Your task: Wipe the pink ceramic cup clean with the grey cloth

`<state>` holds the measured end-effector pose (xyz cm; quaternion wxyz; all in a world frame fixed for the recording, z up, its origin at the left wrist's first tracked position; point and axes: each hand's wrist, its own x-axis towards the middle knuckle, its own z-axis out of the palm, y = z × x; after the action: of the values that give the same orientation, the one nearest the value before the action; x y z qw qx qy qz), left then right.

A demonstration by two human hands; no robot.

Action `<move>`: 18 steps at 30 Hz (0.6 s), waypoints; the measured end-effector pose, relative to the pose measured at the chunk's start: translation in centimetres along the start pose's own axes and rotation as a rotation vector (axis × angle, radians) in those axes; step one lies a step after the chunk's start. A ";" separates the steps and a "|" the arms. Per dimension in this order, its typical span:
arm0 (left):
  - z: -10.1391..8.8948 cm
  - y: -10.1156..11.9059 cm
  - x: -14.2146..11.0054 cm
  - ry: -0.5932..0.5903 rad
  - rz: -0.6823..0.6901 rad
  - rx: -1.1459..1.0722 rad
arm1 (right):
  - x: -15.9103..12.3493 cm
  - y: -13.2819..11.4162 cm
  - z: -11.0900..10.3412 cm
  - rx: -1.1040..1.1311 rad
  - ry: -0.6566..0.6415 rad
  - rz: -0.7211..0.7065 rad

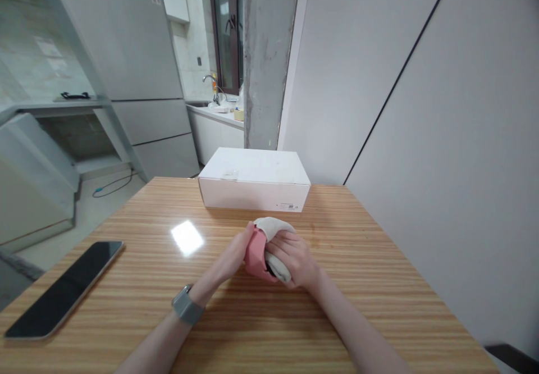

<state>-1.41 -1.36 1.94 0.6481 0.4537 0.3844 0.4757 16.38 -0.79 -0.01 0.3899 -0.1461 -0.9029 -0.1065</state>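
Note:
In the middle of the table, my two hands meet around a pink, angular object (255, 255) whose kind I cannot make out. My left hand (240, 246) grips it from the left side, fingers mostly hidden behind it. A light grey cloth (273, 227) drapes over its top and right side. My right hand (295, 257) presses the folded cloth against the pink object, with fingers closed over the fabric. A small dark patch shows between cloth and pink surface. A watch with a grey band (188, 305) is on my left wrist.
A white box (255, 191) stands behind my hands on the wood-grain table (362, 301). To the left lies a black-screened phone or tablet (65, 290). A white wall (421, 138) borders the right side; a refrigerator (122, 37) stands beyond the table.

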 end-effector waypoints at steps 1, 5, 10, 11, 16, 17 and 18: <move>-0.1 0.0 0.0 0.000 0.006 0.015 | -0.1 0.2 0.0 0.014 -0.008 0.018; -0.4 -0.3 -0.2 -0.007 0.026 0.069 | 0.0 0.1 -0.1 0.062 0.010 0.127; -0.2 -1.1 -0.4 -0.129 0.073 0.019 | 0.0 -0.2 0.0 0.102 0.097 0.300; 0.0 -1.3 -0.4 -0.169 0.072 -0.038 | -0.1 -0.2 0.0 0.097 0.121 0.312; 0.5 -1.4 -0.3 -0.162 0.068 -0.285 | -0.4 -0.2 0.2 -0.040 0.130 0.166; 0.5 -1.3 -0.2 -0.135 0.059 -0.297 | -0.3 -0.4 0.2 -0.065 0.091 0.123; 0.4 -1.2 -0.1 -0.095 0.049 -0.300 | -0.3 -0.5 0.3 -0.082 0.051 0.089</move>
<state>-0.72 -1.69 0.93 0.7144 0.3827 0.2668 0.5215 16.18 -1.25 -0.45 0.4107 -0.1992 -0.8802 -0.1298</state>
